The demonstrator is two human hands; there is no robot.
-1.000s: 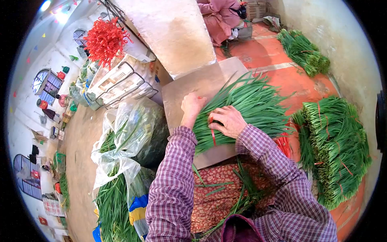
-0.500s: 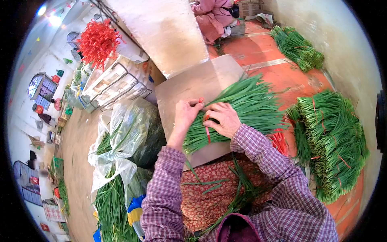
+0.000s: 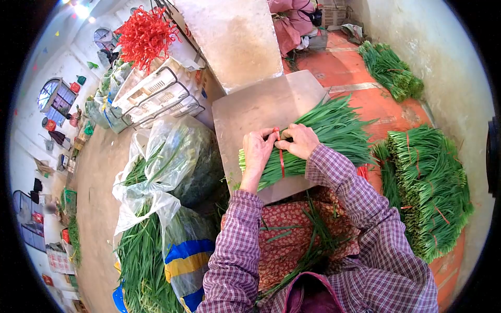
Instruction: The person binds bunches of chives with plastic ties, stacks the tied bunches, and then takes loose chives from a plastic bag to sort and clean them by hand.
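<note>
A bundle of long green leaves (image 3: 334, 128) lies across a flat grey-brown board (image 3: 245, 112), its pale cut ends toward the left. Around the bundle runs a red tie (image 3: 282, 163), pulled up to its top side. My left hand (image 3: 257, 151) pinches the tie's red end between thumb and finger, resting over the stem side. Close beside it, my right hand (image 3: 300, 142) has its thumb and forefinger pressed together at the tie, the other fingers curled on the leaves. The fingertips of both hands nearly meet there.
Tied green bundles (image 3: 430, 193) are stacked at the right, with more (image 3: 391, 70) by the wall. Plastic bags of greens (image 3: 177, 156) stand at the left. Red strips (image 3: 146, 39) hang near a white crate (image 3: 156, 96). Another person in pink (image 3: 292, 26) sits at the top.
Both hands have come together at the top of the bundle, drawing the red tie around it. The leaves are gathered more narrowly, and the pale stem ends now show at the left.
</note>
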